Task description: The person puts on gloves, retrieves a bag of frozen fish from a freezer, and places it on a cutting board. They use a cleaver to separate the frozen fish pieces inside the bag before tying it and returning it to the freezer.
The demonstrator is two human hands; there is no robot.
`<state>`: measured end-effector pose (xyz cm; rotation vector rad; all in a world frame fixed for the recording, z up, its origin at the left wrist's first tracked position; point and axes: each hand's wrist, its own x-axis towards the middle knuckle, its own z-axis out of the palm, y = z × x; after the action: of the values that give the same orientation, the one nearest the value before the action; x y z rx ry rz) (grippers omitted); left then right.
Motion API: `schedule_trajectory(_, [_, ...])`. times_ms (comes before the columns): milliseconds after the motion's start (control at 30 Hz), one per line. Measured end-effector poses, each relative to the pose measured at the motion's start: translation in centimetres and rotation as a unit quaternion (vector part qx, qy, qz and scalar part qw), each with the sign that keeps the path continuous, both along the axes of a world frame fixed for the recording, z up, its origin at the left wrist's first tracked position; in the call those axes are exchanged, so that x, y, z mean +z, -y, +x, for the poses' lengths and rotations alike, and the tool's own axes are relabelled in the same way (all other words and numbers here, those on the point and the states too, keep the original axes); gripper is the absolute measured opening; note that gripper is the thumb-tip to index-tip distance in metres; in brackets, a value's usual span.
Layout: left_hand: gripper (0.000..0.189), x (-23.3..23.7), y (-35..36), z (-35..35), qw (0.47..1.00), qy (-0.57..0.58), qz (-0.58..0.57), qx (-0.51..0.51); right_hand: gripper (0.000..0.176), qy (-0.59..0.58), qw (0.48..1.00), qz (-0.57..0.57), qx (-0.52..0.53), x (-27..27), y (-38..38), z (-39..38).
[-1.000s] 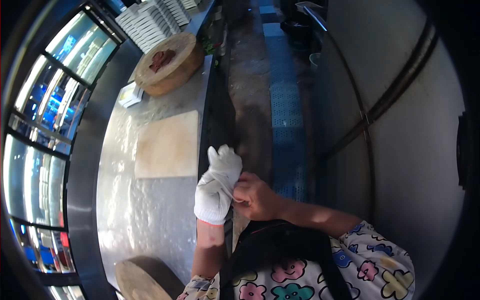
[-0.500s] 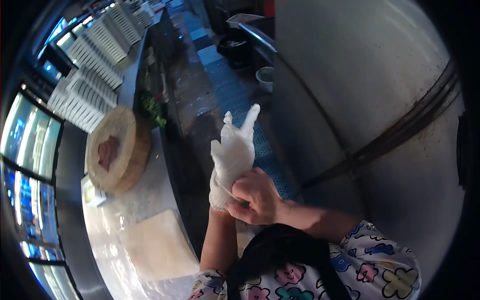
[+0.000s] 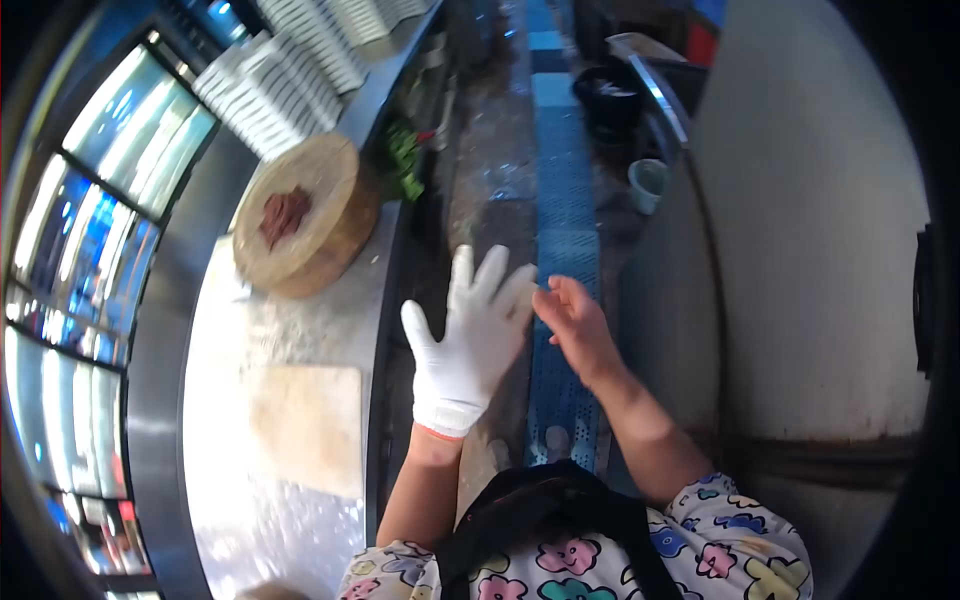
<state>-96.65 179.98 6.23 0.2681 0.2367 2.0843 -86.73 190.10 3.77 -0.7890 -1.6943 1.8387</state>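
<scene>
A white knitted glove (image 3: 468, 345) with an orange-edged cuff covers my left hand (image 3: 462, 352). The gloved fingers are spread, and the cuff sits at the wrist. My right hand (image 3: 580, 322) is bare, and its curled fingertips are at the tip of the glove's outer finger on the right side. How tightly they pinch the fabric is hard to see. To the left, a round wooden chopping block (image 3: 345, 225) bears a piece of dark red meat (image 3: 284, 215). Nearer to me, a pale cutting board (image 3: 310, 425) lies flat on the metal counter (image 3: 290, 530).
Stacks of white slatted trays (image 3: 270, 95) stand behind the block. Leafy greens (image 3: 404, 160) show beside the counter's edge. A blue perforated mat (image 3: 565, 260) runs along the floor, with a black bin (image 3: 608, 105) and a small bucket (image 3: 648, 185) beyond. A metal panel (image 3: 810, 250) rises on the right.
My right hand has gone from the glove's cuff up to its fingertips. The glove's fingers, loose before, are now filled and spread. The view has turned left and downward.
</scene>
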Motion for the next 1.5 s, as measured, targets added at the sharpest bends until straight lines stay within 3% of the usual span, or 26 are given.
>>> schedule_trajectory(33, [0.076,-0.1,1.6,0.6,0.999,0.041,-0.011,0.000,0.028,0.025,0.988,-0.147,0.045,1.1,-0.1,-0.8])
schedule_trajectory(67, [0.077,-0.1,3.1,1.3,0.996,0.081,-0.021,-0.003,0.028,0.032,0.985,-0.158,0.063,0.1,0.2,-1.8])
schedule_trajectory(133, [0.077,0.2,5.7,2.5,0.987,0.157,-0.026,-0.014,0.018,-0.060,0.977,-0.050,0.199,-1.9,1.4,-3.8])
schedule_trajectory(167, [0.078,0.5,7.0,2.9,0.981,0.192,-0.021,-0.020,0.018,-0.060,0.973,-0.051,0.215,-2.0,2.5,-4.1])
schedule_trajectory(233, [0.079,1.0,9.7,3.4,0.966,0.257,-0.001,-0.028,0.015,-0.085,0.980,0.138,0.114,-1.7,5.4,-4.7])
schedule_trajectory(267, [0.079,1.2,11.3,3.5,0.957,0.287,0.011,-0.032,0.018,-0.121,0.978,0.151,0.074,-1.8,7.1,-5.2])
schedule_trajectory(300, [0.079,1.1,12.9,3.1,0.959,0.284,0.020,-0.015,0.018,-0.126,0.976,0.152,0.093,-1.7,8.6,-5.8])
schedule_trajectory(400, [0.098,-0.4,18.6,1.3,1.000,0.001,-0.021,0.008,0.018,-0.140,0.980,0.133,0.053,-1.3,12.7,-6.9])
schedule_trajectory(567, [0.092,-2.7,28.0,2.9,0.990,0.033,0.004,0.137,0.020,-0.144,0.964,0.145,0.168,0.5,21.3,-7.6])
schedule_trajectory(633, [0.092,-2.6,31.6,3.2,0.981,0.044,0.019,0.190,0.022,-0.107,0.954,0.102,0.259,-0.3,25.6,-8.5])
schedule_trajectory(700, [0.085,-2.1,34.9,3.1,0.980,0.033,0.084,0.177,0.023,-0.111,0.950,0.120,0.266,-1.3,29.4,-9.6])
schedule_trajectory(767, [0.084,-2.0,38.5,2.9,0.973,0.034,0.072,0.218,0.018,-0.117,0.934,0.239,0.238,-1.6,32.8,-10.3])
schedule_trajectory(800, [0.084,-2.1,40.4,2.9,0.969,0.037,0.061,0.238,0.018,-0.117,0.931,0.241,0.246,-1.4,34.8,-10.3])
schedule_trajectory(867, [0.084,-2.5,43.7,3.1,0.960,0.048,0.038,0.274,0.016,-0.241,0.816,0.511,0.125,-1.0,38.5,-10.0])
schedule_trajectory(900, [0.084,-2.7,45.1,3.1,0.954,0.054,0.027,0.293,0.016,-0.243,0.813,0.512,0.134,-0.2,40.4,-8.7])
schedule_trajectory(967, [0.084,-3.9,47.8,3.1,0.953,0.045,0.047,0.295,0.019,-0.277,0.737,0.455,0.416,1.0,44.3,-4.7])
schedule_trajectory(1100, [0.086,-3.8,50.2,3.9,0.941,-0.007,0.027,0.337,0.018,-0.254,0.711,0.449,0.478,0.4,48.8,-3.3])
schedule_trajectory(1167, [0.082,-4.6,51.0,4.8,0.915,-0.041,-0.043,0.398,0.014,-0.268,0.679,0.515,0.450,0.2,49.7,-3.1])
schedule_trajectory(1300, [0.078,-3.5,51.3,5.1,0.907,-0.009,-0.020,0.421,0.012,-0.289,0.696,0.527,0.392,0.3,51.7,-2.6])
schedule_trajectory(1367, [0.075,-3.9,52.4,3.9,0.917,0.038,-0.013,0.398,0.005,-0.236,0.737,0.390,0.498,0.7,52.3,-3.0])
schedule_trajectory(1400, [0.076,-3.6,52.7,3.7,0.882,0.046,-0.100,0.459,0.005,-0.241,0.740,0.385,0.497,0.7,52.5,-2.9])
schedule_trajectory(1433, [0.079,-3.0,53.2,3.0,0.854,0.029,-0.152,0.496,0.008,-0.254,0.729,0.355,0.527,0.9,52.8,-2.8])
schedule_trajectory(1500, [0.083,-1.7,53.6,2.9,0.829,0.061,-0.130,0.540,0.016,-0.275,0.703,0.293,0.587,1.1,53.2,-2.2])
